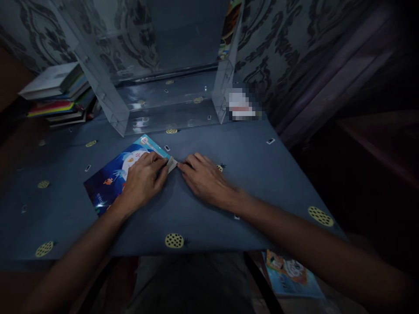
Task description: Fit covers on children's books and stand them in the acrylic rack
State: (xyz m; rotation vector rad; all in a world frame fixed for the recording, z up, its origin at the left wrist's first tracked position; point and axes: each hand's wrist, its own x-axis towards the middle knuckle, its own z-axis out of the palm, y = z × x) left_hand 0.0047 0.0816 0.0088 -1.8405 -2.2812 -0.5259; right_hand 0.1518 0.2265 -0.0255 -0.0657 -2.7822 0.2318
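A blue picture book (pixel 109 176) with a fish and a white round shape on its cover lies tilted on the cloth-covered table. My left hand (pixel 145 176) rests on the right part of the book, fingers curled and pressed together, its thumb near the page edge. At the book's right corner, pale pages (pixel 172 164) show, bent up between my two hands. The fingertips of my right hand (pixel 206 181) are closed at the tip of that corner; the exact pinch is partly hidden. Part of the cover lies under my left hand.
A clear acrylic shelf (pixel 119 122) stands at the back of the table. Stacked books (pixel 62 93) sit at the back left, and a blurred-out item (pixel 242 107) is right of the shelf. Below the table's front edge lies another colourful book (pixel 294 277).
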